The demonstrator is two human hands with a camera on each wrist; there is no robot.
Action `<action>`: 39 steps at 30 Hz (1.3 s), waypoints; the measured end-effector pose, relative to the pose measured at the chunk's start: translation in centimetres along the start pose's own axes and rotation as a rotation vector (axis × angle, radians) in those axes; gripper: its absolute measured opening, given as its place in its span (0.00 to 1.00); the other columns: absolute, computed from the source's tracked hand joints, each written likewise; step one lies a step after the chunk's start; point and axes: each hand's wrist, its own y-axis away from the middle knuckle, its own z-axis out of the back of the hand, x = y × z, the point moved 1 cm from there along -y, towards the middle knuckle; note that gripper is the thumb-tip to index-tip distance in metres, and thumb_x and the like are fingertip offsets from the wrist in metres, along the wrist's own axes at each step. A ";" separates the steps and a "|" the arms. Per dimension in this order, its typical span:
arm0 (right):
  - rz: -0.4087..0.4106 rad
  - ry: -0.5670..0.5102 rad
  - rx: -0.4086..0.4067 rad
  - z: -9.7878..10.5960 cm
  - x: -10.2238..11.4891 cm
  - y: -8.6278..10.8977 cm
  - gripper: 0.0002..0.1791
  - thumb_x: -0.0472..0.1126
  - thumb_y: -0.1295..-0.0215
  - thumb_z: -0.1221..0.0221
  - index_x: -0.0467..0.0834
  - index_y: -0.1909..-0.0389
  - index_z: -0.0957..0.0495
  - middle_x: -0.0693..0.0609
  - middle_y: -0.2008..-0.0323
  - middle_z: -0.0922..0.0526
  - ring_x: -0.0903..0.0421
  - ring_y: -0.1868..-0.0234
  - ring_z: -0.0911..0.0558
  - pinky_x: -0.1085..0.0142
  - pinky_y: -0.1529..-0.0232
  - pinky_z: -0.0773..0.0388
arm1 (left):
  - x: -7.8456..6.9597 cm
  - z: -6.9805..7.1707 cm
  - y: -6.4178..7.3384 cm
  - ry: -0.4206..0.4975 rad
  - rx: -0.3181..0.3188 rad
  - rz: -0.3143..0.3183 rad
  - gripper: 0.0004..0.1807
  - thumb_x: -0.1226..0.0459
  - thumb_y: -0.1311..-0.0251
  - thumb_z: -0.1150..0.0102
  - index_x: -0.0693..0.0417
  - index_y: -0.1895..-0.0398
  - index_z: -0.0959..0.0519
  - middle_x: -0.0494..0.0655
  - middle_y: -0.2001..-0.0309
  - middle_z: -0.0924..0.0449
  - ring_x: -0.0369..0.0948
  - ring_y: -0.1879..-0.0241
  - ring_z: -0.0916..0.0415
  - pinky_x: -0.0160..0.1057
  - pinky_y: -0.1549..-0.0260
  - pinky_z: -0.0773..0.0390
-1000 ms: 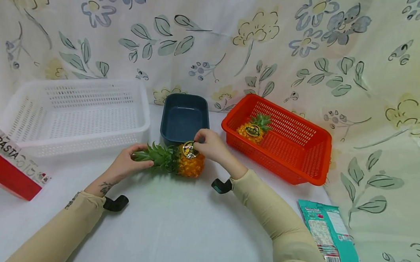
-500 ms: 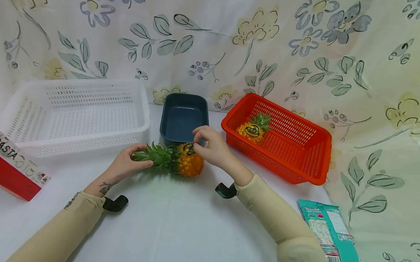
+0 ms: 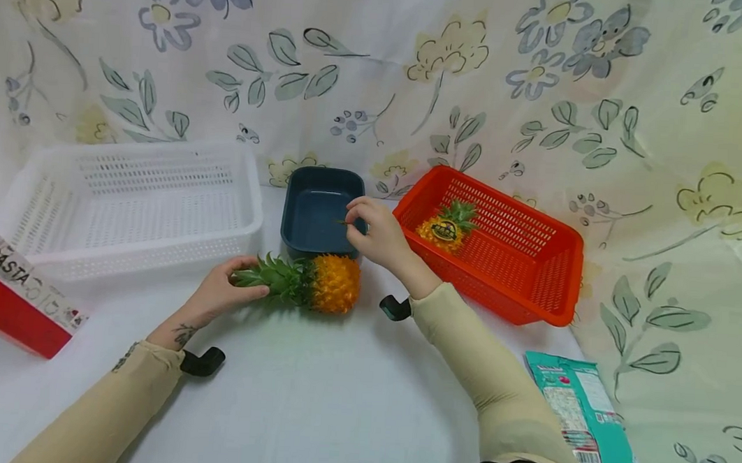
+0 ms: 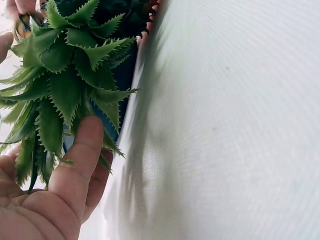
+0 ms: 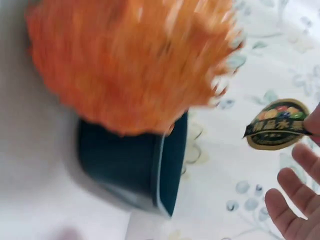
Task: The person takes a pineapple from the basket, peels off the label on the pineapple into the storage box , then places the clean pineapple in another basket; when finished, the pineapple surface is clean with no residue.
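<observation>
A small pineapple (image 3: 335,285) lies on its side on the white cloth, crown to the left, with no label on its visible orange body. My left hand (image 3: 232,287) holds the green crown (image 4: 65,85) between thumb and fingers. Above the dark blue bin (image 3: 291,213), my right hand (image 3: 380,239) pinches an oval fruit sticker (image 5: 276,124) by its edge, clear of the pineapple. The right wrist view shows the sticker's black and gold face with printed fruit; the head view gives only its thin edge.
A white basket (image 3: 150,248) stands at the back left. On the right, a red basket (image 3: 520,267) contains another labelled pineapple (image 3: 443,232). A red pasta box (image 3: 17,304) is at the left edge, a teal packet (image 3: 588,418) at the right.
My right hand has peeled the sticker off the pineapple and lifted it up and away over the dark blue bin. The left hand stays on the crown.
</observation>
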 end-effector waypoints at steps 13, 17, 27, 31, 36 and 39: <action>-0.138 0.345 0.141 -1.7 -2.2 -2.3 0.07 0.34 0.40 0.44 0.42 0.67 0.17 0.49 0.59 0.20 0.52 0.60 0.24 0.64 0.63 0.23 | 0.3 -0.1 -0.1 0.008 -0.008 0.006 0.37 0.56 0.46 0.37 0.60 0.36 0.38 0.62 0.36 0.40 0.60 0.44 0.36 0.53 0.53 0.30; -0.183 0.389 0.166 -1.9 -2.6 -2.5 0.03 0.37 0.41 0.41 0.44 0.69 0.19 0.50 0.59 0.21 0.53 0.61 0.23 0.64 0.64 0.23 | 0.4 -0.1 -0.2 0.010 -0.009 0.003 0.36 0.56 0.46 0.37 0.59 0.36 0.37 0.62 0.37 0.39 0.60 0.45 0.35 0.53 0.53 0.30; -0.430 0.056 -0.045 -1.0 -2.8 -1.0 0.11 0.41 0.40 0.40 0.42 0.58 0.22 0.46 0.56 0.19 0.51 0.58 0.23 0.60 0.58 0.23 | 0.2 0.0 0.0 0.000 -0.006 -0.004 0.35 0.56 0.45 0.37 0.60 0.37 0.37 0.62 0.38 0.38 0.60 0.44 0.36 0.54 0.52 0.31; -0.478 -0.200 -0.227 -0.3 -2.9 0.6 0.12 0.38 0.43 0.38 0.38 0.59 0.22 0.44 0.60 0.19 0.51 0.59 0.22 0.62 0.57 0.23 | 0.2 -0.1 0.0 -0.003 -0.006 -0.006 0.35 0.55 0.45 0.37 0.60 0.37 0.37 0.62 0.38 0.38 0.59 0.45 0.36 0.54 0.53 0.31; -0.564 -0.428 -0.404 0.0 -2.7 3.0 0.14 0.35 0.45 0.37 0.36 0.59 0.24 0.42 0.61 0.20 0.52 0.61 0.22 0.68 0.58 0.22 | 0.4 -0.1 0.0 -0.003 -0.003 -0.001 0.36 0.55 0.46 0.37 0.60 0.36 0.38 0.63 0.37 0.40 0.61 0.44 0.37 0.55 0.52 0.31; -0.646 -0.554 -0.501 -0.1 -2.1 4.5 0.16 0.34 0.46 0.36 0.34 0.56 0.26 0.41 0.60 0.20 0.54 0.62 0.23 0.73 0.60 0.23 | 0.4 -0.1 -0.1 0.007 -0.001 0.001 0.37 0.55 0.46 0.37 0.61 0.36 0.38 0.63 0.36 0.41 0.61 0.43 0.38 0.56 0.51 0.32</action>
